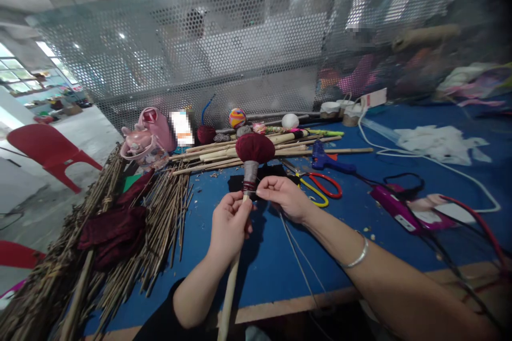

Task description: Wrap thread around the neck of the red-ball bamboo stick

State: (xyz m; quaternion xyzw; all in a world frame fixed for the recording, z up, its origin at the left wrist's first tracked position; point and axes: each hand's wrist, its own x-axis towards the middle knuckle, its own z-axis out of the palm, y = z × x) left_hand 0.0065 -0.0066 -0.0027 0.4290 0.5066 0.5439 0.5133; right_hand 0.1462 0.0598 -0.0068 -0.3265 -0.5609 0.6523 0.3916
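My left hand (232, 218) is closed around a pale wooden stick (229, 298), just under its wrapped neck. At the top of the stick sits a ball covered in dark red cloth (255, 148). Grey wrapping (250, 170) and dark red cord bind the neck below the ball. Close beside that neck, my right hand (282, 197) pinches a thin grey string (298, 256). The string's loose strands trail down past the table's front edge. Behind the right hand lies black cloth (276, 171).
Scissors with red and yellow handles (320, 189), a blue glue gun (330, 161) and a purple power strip (396, 209) lie to the right. Bundled twigs (160, 229) and dark red cloth (116, 232) cover the left. Sticks (224, 154) lie before a perforated metal screen (208, 48).
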